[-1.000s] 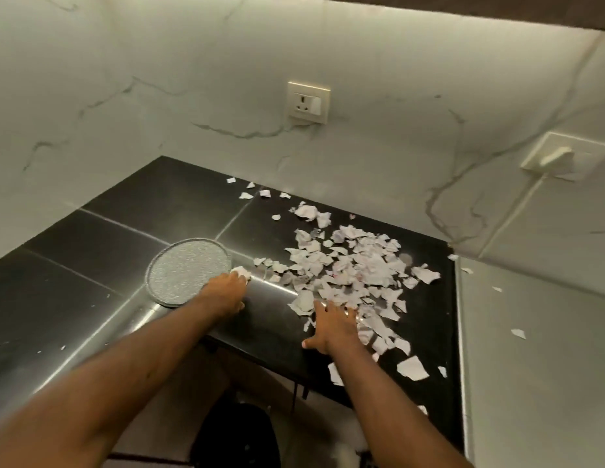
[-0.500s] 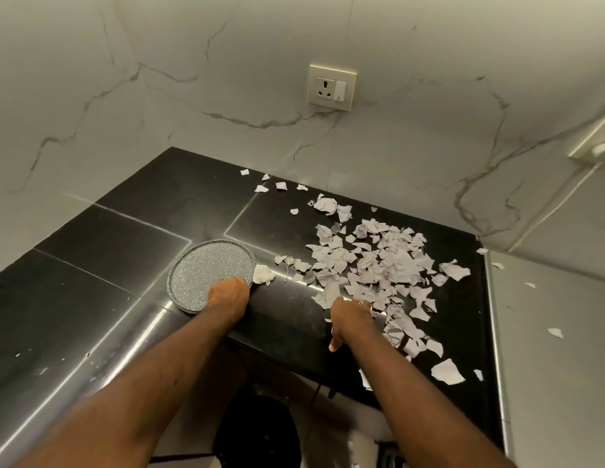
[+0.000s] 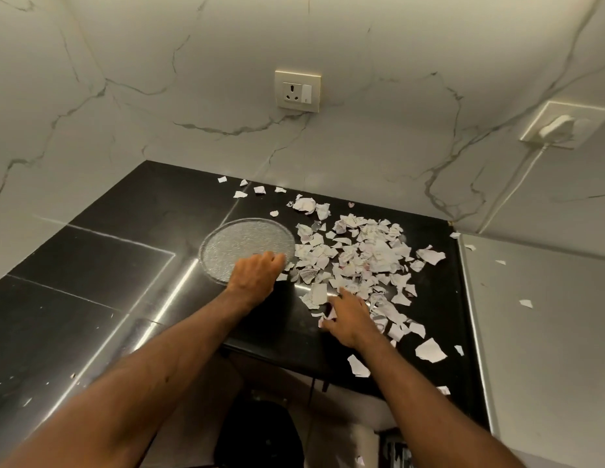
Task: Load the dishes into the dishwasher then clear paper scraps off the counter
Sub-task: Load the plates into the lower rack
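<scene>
fingers (image 3: 343, 294) on scraps (image 3: 368, 255), plate (image 3: 240, 239), black counter (image 3: 118, 265), marble wall (image 3: 193, 96)

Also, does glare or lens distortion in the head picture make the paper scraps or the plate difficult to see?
Head view: glare streaks cross the black counter left of the plate, not over the paper scraps, which look sharp; the wide lens bends straight edges near the borders; both are readable.

On the counter (image 3: 125, 265), a plate (image 3: 240, 241) lies just beyond the left hand (image 3: 255, 276); paper scraps (image 3: 362, 255) spread beyond the right hand (image 3: 348, 319).
</scene>
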A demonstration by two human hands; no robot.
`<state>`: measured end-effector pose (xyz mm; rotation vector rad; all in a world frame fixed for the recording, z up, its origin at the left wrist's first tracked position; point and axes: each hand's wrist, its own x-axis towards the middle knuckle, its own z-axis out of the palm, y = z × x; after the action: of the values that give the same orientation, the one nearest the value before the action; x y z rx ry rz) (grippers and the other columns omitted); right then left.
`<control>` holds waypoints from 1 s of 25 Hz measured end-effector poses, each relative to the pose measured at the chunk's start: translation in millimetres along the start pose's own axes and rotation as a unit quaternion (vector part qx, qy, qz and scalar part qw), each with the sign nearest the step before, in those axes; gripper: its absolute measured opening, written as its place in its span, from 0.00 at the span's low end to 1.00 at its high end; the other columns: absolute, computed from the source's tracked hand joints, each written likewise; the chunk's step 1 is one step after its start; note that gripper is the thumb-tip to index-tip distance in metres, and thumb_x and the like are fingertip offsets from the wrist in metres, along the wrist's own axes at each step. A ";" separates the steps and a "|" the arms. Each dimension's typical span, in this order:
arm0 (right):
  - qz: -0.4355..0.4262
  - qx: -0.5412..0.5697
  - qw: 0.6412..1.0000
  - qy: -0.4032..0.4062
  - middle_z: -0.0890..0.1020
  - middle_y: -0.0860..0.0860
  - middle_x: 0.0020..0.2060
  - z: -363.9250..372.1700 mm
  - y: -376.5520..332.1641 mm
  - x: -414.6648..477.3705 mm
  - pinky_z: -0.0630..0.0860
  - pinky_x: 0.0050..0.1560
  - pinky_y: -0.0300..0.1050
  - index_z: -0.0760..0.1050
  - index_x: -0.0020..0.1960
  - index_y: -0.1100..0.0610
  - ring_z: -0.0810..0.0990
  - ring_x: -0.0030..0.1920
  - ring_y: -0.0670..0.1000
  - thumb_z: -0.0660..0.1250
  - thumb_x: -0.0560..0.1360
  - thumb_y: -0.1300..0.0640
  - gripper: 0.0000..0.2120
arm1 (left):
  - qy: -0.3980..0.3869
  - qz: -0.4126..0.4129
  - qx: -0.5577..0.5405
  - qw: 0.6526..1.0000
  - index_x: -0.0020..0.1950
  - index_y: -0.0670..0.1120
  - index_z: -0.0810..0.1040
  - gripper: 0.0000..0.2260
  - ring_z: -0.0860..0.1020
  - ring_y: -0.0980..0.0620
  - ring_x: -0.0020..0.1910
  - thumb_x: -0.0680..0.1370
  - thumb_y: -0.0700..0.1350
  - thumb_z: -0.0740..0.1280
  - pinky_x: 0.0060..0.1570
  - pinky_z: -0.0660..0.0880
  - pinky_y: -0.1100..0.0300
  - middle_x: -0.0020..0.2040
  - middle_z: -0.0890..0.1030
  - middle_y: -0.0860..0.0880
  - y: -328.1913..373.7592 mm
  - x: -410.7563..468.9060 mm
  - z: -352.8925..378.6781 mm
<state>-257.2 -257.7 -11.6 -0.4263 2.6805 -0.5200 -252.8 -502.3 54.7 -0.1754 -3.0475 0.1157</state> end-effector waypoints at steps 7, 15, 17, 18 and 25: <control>0.124 0.666 0.710 0.194 0.87 0.54 0.56 -49.6 59.8 -64.6 0.83 0.58 0.59 0.79 0.67 0.50 0.88 0.54 0.56 0.60 0.81 0.32 0.27 | 0.052 0.353 -0.006 0.934 0.60 0.52 0.71 0.11 0.80 0.48 0.45 0.79 0.43 0.64 0.32 0.68 0.56 0.49 0.76 0.50 151.4 4.7 -19.0; 0.233 0.678 0.594 0.366 0.88 0.56 0.55 -37.4 223.0 -214.0 0.81 0.61 0.67 0.82 0.64 0.55 0.87 0.57 0.61 0.67 0.82 0.42 0.20 | 0.031 0.544 -0.122 0.829 0.64 0.49 0.76 0.22 0.78 0.48 0.57 0.84 0.65 0.57 0.57 0.77 0.45 0.62 0.77 0.46 331.4 -4.2 -26.0; 0.254 0.689 0.555 0.391 0.88 0.55 0.55 -25.2 257.5 -262.8 0.81 0.62 0.67 0.81 0.65 0.55 0.86 0.58 0.61 0.67 0.82 0.40 0.21 | 0.008 0.440 -0.164 0.883 0.76 0.53 0.68 0.25 0.64 0.47 0.77 0.84 0.64 0.58 0.73 0.65 0.37 0.80 0.62 0.46 373.9 -4.0 -34.3; 0.265 0.693 0.536 0.404 0.88 0.54 0.56 -20.2 269.7 -284.5 0.81 0.63 0.66 0.81 0.66 0.55 0.86 0.59 0.60 0.67 0.82 0.39 0.22 | -0.012 0.380 -0.190 0.905 0.81 0.54 0.61 0.28 0.57 0.45 0.80 0.83 0.62 0.61 0.76 0.59 0.34 0.83 0.54 0.46 392.8 -2.9 -37.1; 0.254 0.734 0.419 0.470 0.83 0.58 0.65 24.9 322.9 -419.3 0.76 0.69 0.66 0.76 0.72 0.56 0.82 0.66 0.61 0.68 0.82 0.42 0.24 | -0.253 0.248 -0.416 0.837 0.69 0.52 0.77 0.19 0.82 0.50 0.58 0.79 0.49 0.73 0.59 0.78 0.55 0.60 0.83 0.49 530.3 -19.9 -41.9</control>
<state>52.7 171.1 -38.5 1.4727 1.4244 -2.9196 -170.4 23.7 52.0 -1.1438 -3.1897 -1.3453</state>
